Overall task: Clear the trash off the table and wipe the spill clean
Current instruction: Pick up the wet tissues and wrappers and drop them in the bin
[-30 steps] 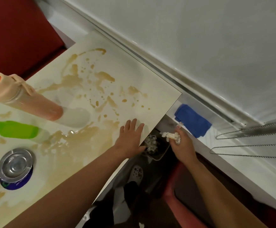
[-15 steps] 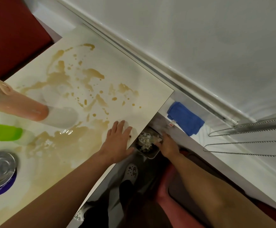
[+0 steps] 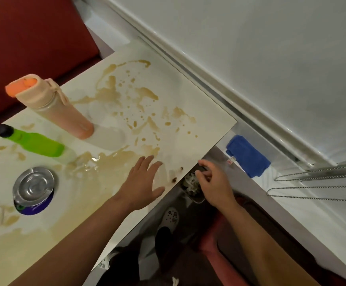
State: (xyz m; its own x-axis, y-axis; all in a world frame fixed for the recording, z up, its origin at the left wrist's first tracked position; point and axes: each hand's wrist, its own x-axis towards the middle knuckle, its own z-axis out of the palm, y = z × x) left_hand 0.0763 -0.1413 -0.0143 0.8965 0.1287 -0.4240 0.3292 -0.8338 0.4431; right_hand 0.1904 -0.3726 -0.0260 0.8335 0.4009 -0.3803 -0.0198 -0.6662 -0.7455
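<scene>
The left hand [image 3: 142, 182] lies flat, fingers spread, on the stained tabletop [image 3: 198, 112]. The right hand [image 3: 214, 182], loosely curled, hides much of the trash bin [image 3: 190, 185] below; whether it grasps anything is unclear.

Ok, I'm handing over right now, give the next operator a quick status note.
Left hand: open, fingers spread flat near the table edge.
Right hand: off the table, over the bin, fingers curled on its rim; grip unclear.
Crumpled trash lies in the bin.
Brown spill covers the table, unwiped; small crumbs lie near the edge.
Blue cloth lies on the ledge, untouched.
Left: fetch cloth, wipe around bottles and tin.
</scene>
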